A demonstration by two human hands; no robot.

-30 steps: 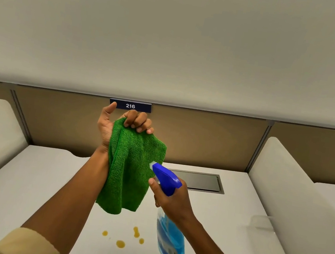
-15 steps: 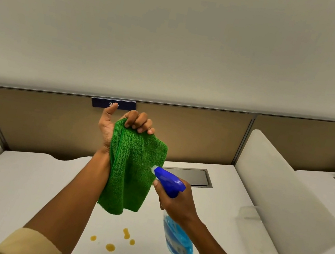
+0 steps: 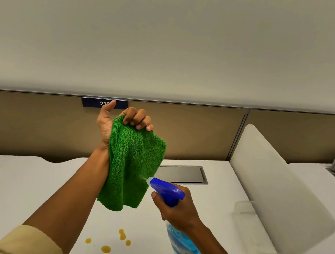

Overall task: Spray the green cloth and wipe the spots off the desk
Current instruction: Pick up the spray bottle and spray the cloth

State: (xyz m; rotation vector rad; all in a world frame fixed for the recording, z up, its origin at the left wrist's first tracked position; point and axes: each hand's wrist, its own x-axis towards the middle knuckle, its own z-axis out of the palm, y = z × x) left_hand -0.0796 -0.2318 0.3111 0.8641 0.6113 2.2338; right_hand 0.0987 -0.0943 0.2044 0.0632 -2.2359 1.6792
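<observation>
My left hand (image 3: pixel 116 122) is raised above the desk and grips the top edge of the green cloth (image 3: pixel 132 170), which hangs down in folds. My right hand (image 3: pixel 178 211) holds the spray bottle (image 3: pixel 183 248), a clear bottle of blue liquid with a blue trigger head (image 3: pixel 166 190). Its white nozzle points at the cloth's lower right part, almost touching it. Several orange-yellow spots (image 3: pixel 105 249) lie on the white desk (image 3: pixel 14 200) below the cloth.
A grey metal cable hatch (image 3: pixel 183 173) is set into the desk behind the cloth. A tan partition with a dark number plate (image 3: pixel 92 102) runs along the back. A frosted side divider (image 3: pixel 279 198) stands at the right; another divider is at the left edge.
The view has shifted a little, so the spots and the hatch sit differently in the frame. The nozzle stays aimed at the cloth, now a bit lower and closer to it.
</observation>
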